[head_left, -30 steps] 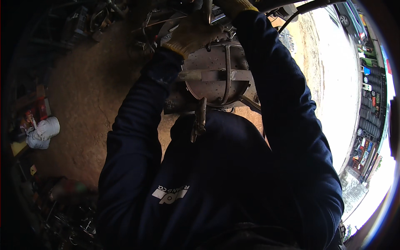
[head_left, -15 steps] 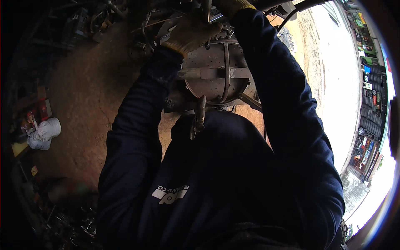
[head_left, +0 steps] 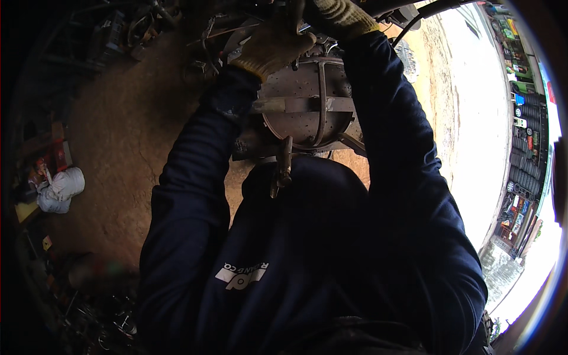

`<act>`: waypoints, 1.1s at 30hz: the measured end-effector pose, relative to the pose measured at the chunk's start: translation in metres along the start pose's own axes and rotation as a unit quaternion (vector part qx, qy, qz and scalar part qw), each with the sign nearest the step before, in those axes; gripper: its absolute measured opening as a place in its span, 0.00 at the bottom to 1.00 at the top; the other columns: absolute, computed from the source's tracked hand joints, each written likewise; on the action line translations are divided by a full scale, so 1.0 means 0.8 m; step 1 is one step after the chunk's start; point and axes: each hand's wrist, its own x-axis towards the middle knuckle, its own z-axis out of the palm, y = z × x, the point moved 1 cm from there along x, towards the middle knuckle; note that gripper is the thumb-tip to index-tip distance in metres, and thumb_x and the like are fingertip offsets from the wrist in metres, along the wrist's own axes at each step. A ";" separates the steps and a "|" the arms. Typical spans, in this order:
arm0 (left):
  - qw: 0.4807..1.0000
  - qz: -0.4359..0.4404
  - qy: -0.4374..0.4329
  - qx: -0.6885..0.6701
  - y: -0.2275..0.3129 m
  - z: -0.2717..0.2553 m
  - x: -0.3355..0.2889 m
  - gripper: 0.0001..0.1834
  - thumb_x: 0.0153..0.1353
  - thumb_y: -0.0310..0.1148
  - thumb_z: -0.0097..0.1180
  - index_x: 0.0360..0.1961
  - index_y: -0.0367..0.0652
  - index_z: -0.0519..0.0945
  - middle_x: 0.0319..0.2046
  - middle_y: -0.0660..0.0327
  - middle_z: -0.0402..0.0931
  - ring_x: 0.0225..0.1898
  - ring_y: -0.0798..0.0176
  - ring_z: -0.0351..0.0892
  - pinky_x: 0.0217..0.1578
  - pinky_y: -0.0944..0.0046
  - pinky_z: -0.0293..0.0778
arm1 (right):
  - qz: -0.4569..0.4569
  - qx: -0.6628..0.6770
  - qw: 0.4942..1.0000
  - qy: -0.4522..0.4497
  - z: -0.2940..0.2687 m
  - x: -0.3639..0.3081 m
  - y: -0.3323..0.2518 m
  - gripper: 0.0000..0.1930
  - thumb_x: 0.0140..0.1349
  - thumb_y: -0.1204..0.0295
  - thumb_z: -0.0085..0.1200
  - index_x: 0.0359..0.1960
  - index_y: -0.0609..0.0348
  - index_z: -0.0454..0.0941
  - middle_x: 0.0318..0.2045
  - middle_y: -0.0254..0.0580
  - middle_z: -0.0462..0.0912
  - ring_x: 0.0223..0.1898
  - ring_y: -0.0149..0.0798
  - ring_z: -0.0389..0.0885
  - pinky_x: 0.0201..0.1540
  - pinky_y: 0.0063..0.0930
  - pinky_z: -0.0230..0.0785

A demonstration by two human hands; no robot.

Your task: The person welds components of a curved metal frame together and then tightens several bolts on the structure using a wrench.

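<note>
My left hand, in a dirty cream work glove with a yellow cuff, is closed among dark metal parts at the top, its thumb pointing right. A metal bar stands by its thumb; what its fingers hold is hidden in shadow. To the right, my right hand, gloved alike, is raised at the upper edge. Its fingers curl into the dark, and what they grip does not show. Below the hands lies a round, rusty metal tank with a curved strap across it.
A short metal rod sticks out toward my body. Black hose runs at the upper right. Brown ground stretches left, with a white sack farther out. Dark metal clutter lies lower left; shelves of tyres stand far right.
My right hand and forearm have come down and slightly right, so more of the glove shows. My left hand has stayed in place.
</note>
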 end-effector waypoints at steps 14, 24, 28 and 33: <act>0.997 -0.044 -0.058 -0.040 0.000 -0.006 -0.004 0.28 0.62 0.54 0.60 0.50 0.39 0.80 0.41 0.49 0.84 0.46 0.49 0.84 0.47 0.55 0.77 | 0.140 -0.230 0.962 0.041 0.013 0.013 -0.034 0.51 0.59 0.41 0.63 0.72 0.64 0.54 0.65 0.50 0.71 0.60 0.36 0.72 0.63 0.32 0.66; 0.958 0.060 -0.273 -0.063 -0.062 -0.019 -0.046 0.20 0.73 0.46 0.50 0.50 0.41 0.82 0.45 0.59 0.85 0.53 0.61 0.81 0.56 0.58 0.74 | 0.061 -0.493 0.868 -0.004 -0.004 0.032 0.007 0.43 0.60 0.48 0.62 0.68 0.63 0.59 0.61 0.49 0.74 0.57 0.38 0.75 0.60 0.33 0.69; 0.887 -0.126 -0.369 -0.246 -0.045 -0.026 -0.041 0.21 0.73 0.47 0.50 0.45 0.37 0.83 0.43 0.59 0.85 0.52 0.62 0.81 0.58 0.58 0.72 | 0.049 -0.514 0.856 -0.011 -0.009 0.029 0.007 0.40 0.60 0.50 0.62 0.66 0.62 0.62 0.59 0.49 0.75 0.56 0.39 0.76 0.59 0.33 0.69; 0.851 -0.101 -0.175 -0.485 -0.102 0.017 -0.056 0.23 0.71 0.50 0.53 0.45 0.38 0.83 0.42 0.59 0.84 0.50 0.63 0.81 0.56 0.59 0.72 | 0.019 -0.517 0.855 -0.023 0.000 0.042 0.003 0.36 0.61 0.53 0.62 0.64 0.61 0.65 0.57 0.49 0.76 0.55 0.40 0.77 0.57 0.34 0.71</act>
